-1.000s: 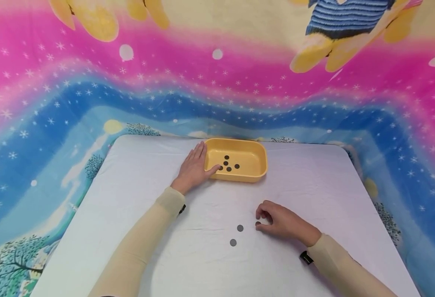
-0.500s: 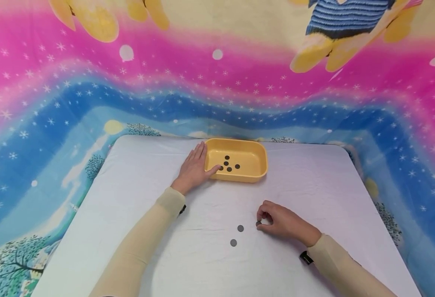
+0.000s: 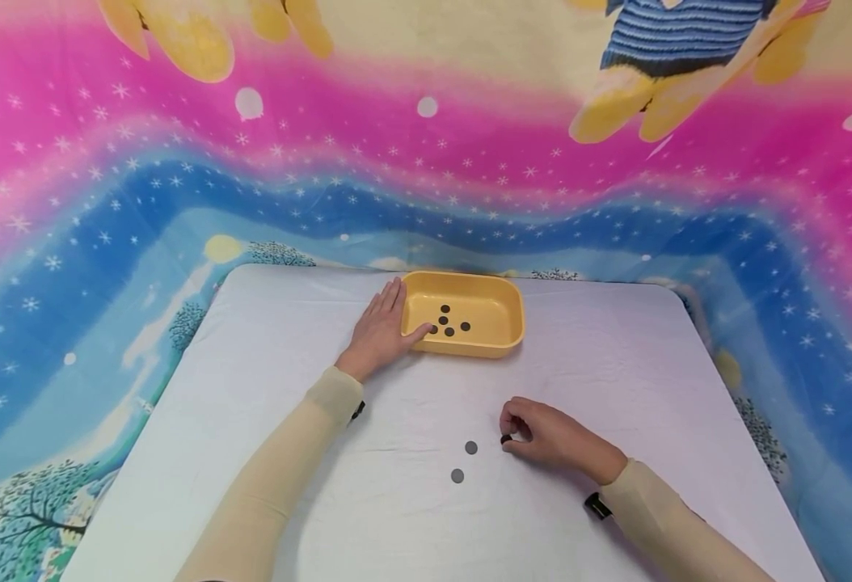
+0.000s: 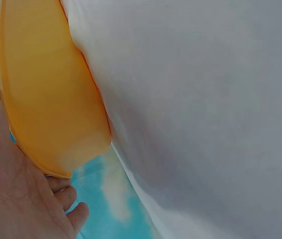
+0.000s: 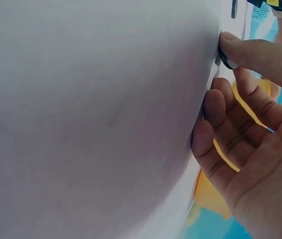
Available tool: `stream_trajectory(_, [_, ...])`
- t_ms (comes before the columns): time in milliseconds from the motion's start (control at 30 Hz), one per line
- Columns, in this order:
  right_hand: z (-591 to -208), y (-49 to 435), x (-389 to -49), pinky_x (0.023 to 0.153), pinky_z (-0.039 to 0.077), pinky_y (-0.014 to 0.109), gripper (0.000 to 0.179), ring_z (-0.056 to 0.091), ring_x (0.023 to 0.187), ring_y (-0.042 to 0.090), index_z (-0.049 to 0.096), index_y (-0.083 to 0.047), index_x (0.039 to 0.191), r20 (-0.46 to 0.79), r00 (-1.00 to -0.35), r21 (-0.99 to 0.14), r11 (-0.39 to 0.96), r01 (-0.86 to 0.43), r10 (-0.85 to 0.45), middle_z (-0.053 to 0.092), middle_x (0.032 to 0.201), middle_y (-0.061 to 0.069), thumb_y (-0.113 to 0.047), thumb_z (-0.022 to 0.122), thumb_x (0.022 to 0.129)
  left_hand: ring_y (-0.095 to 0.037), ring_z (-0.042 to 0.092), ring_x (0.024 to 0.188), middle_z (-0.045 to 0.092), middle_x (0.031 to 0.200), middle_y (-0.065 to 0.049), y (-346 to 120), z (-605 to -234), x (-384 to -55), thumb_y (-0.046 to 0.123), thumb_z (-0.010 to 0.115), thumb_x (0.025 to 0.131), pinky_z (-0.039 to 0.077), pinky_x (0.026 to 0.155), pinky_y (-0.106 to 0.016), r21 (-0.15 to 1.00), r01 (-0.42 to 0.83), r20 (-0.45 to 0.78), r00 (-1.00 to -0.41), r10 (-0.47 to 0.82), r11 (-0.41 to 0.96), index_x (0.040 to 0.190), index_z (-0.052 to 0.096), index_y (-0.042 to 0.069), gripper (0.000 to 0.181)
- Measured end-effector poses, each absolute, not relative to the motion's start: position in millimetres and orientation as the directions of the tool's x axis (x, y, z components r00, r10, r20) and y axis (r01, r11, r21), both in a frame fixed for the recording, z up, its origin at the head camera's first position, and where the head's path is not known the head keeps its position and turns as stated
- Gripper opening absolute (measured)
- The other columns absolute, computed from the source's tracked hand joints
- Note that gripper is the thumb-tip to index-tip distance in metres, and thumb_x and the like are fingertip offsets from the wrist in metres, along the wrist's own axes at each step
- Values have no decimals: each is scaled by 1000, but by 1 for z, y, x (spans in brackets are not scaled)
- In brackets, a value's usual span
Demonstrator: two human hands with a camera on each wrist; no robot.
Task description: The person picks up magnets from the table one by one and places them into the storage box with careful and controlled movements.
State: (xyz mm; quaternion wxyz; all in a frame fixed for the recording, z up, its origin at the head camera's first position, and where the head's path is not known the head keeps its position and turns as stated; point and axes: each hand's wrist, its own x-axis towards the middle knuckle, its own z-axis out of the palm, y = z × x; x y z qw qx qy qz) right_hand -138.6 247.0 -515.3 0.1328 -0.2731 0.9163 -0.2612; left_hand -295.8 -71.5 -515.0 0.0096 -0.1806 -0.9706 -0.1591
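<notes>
Eight dark discs (image 3: 471, 448), five in yellow tray (image 3: 473, 351)
Right hand (image 3: 553, 434) pinched one disc (image 5: 226, 59) at the surface (image 3: 397, 525); left hand (image 3: 378, 329), straight-fingered, touched the tray. Pinching by the edge seemed surest.

Place type unclear; cartoon-print cloth (image 3: 426, 153) lines three sides of white-covered table (image 3: 375, 509).

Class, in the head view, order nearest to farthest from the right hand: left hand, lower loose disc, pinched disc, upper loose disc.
1. Pinched disc, in the right hand.
2. Upper loose disc, just left.
3. Lower loose disc, farther left.
4. Left hand, at the yellow tray.
</notes>
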Motion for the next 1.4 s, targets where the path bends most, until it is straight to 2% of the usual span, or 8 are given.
stream_trajectory(200, [-515,245,-138,63,45,22,25,54,73,11,57,-21,87,-129,-815,-577,711,-402,-566,58,82,-1,-17,81,85,-22,-3,155,-3,169,-9,-71,-516,-296,74,40,94,5,125,-40,300,354,73,-935,348,886,161,5,4,103])
stream_trajectory(333, [-515,244,-137,62,45,22,23,53,71,10,57,-20,87,-128,-813,-589,703,-399,-569,58,79,-1,-15,79,86,-25,1,155,1,169,-12,-72,-516,-297,74,40,94,5,125,-41,295,366,90,-930,356,883,160,6,3,102])
stream_trajectory(533, [-515,243,-138,62,46,22,21,51,70,5,58,-21,88,-129,-800,-602,687,-406,-586,55,76,-7,-11,77,88,-27,5,155,3,169,-12,-72,-516,-297,76,36,93,5,125,-40,286,369,91,-929,358,885,161,7,3,104])
stream_trajectory(800, [-513,243,-140,63,47,21,21,53,72,6,59,-22,90,-132,-791,-604,682,-413,-597,55,77,-10,-6,74,89,-26,3,155,1,169,-11,-72,-515,-296,79,31,92,6,125,-40,284,366,85,-930,357,886,161,5,4,105])
stream_trajectory(1033, [-510,243,-146,64,48,22,13,55,74,10,64,-19,92,-123,-790,-601,679,-421,-600,57,81,-12,-9,71,91,-18,-8,154,-5,169,-7,-72,-515,-296,81,30,91,3,125,-39,305,359,76,-933,353,882,161,4,5,106])
stream_trajectory(1167, [-508,241,-149,64,49,22,13,56,75,10,63,-19,92,-112,-798,-602,679,-420,-593,58,82,-12,-9,71,91,-18,-10,154,-8,168,-6,-73,-516,-297,82,28,91,1,125,-38,305,360,72,-932,356,882,161,1,7,106])
stream_trajectory(1400, [-507,238,-154,65,50,23,15,56,75,8,63,-22,92,-68,-819,-597,681,-424,-570,60,84,-12,-11,73,90,-20,-7,154,-8,168,-6,-73,-515,-297,78,34,93,2,125,-39,306,359,67,-932,356,882,161,2,6,105])
